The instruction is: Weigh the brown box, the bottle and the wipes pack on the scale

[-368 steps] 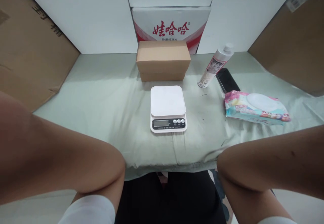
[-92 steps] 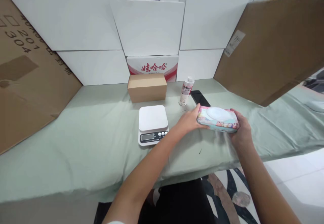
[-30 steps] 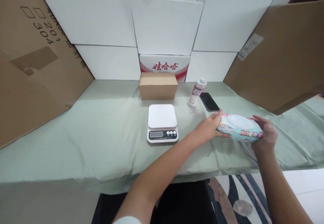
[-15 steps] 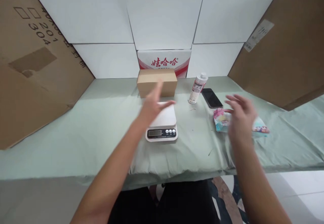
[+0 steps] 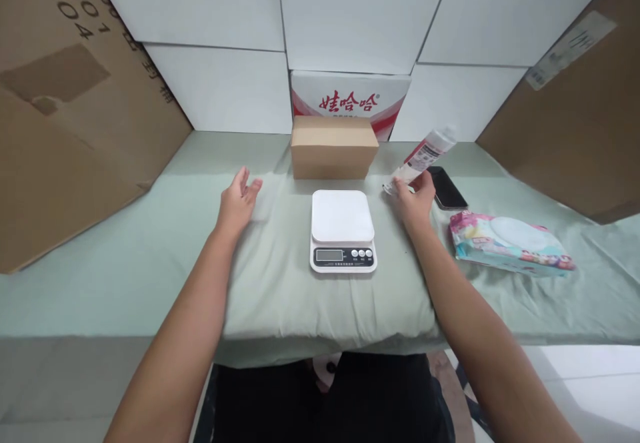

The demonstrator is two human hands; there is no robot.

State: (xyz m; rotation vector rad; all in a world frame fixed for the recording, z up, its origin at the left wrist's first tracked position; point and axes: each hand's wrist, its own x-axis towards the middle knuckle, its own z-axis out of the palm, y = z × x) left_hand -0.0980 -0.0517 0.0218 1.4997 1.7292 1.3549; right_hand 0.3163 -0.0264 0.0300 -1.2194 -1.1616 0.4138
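My right hand (image 5: 416, 201) has its fingers round the lower end of a white bottle (image 5: 424, 156) with a red and black printed label. The bottle leans to the right, its cap up and its base near the cloth. My left hand (image 5: 238, 201) is over the cloth, left of the scale, fingers apart and nothing in them. Between the hands sits a white digital kitchen scale (image 5: 343, 217), with nothing on its plate and a blank-looking display.
Behind the scale stands a brown cardboard box (image 5: 334, 156). To the right lie a black phone (image 5: 448, 188) and a pack of wet wipes (image 5: 510, 243). Big cardboard panels (image 5: 75, 149) flank the green-clothed table (image 5: 150, 283); white boxes (image 5: 235, 89) close off the back.
My right hand has left the wipes and taken hold of the bottle, which went from nearly upright to tilted right. My left hand has moved left, off the scale. The view has shifted.
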